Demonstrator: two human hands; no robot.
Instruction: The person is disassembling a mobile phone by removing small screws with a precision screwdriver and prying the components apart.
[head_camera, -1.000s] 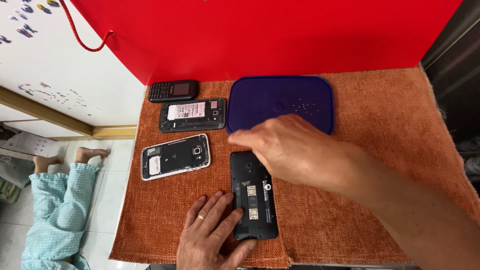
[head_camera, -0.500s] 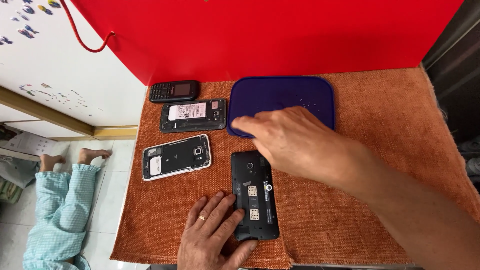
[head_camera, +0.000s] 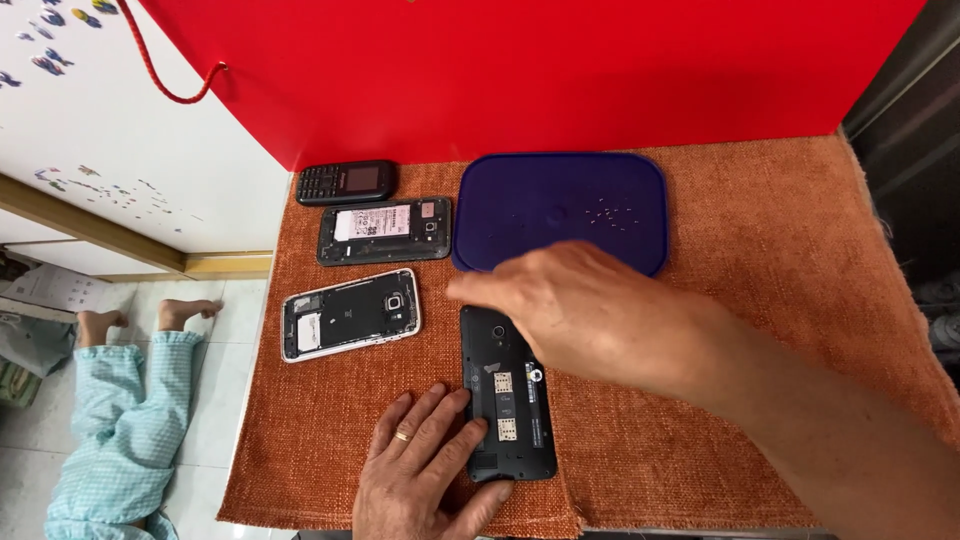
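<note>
A black phone (head_camera: 507, 400) with its back cover off lies face down on the orange cloth (head_camera: 760, 260). My left hand (head_camera: 425, 478), a ring on one finger, rests flat beside it with fingers touching its left edge. My right hand (head_camera: 570, 310) hovers over the phone's top end, fingers stretched leftward, just below the dark blue tray lid (head_camera: 560, 210). I cannot tell whether the right fingers pinch anything.
A white-framed opened phone (head_camera: 350, 313) and a black opened phone (head_camera: 385, 230) lie to the left. A small keypad phone (head_camera: 345, 182) sits by the red bag (head_camera: 540, 70). Tiny screws lie on the blue lid. A person's legs (head_camera: 130, 400) are on the floor left.
My right hand has slid from the lid's edge down and left over the phone's top. The left hand stays on the phone's side.
</note>
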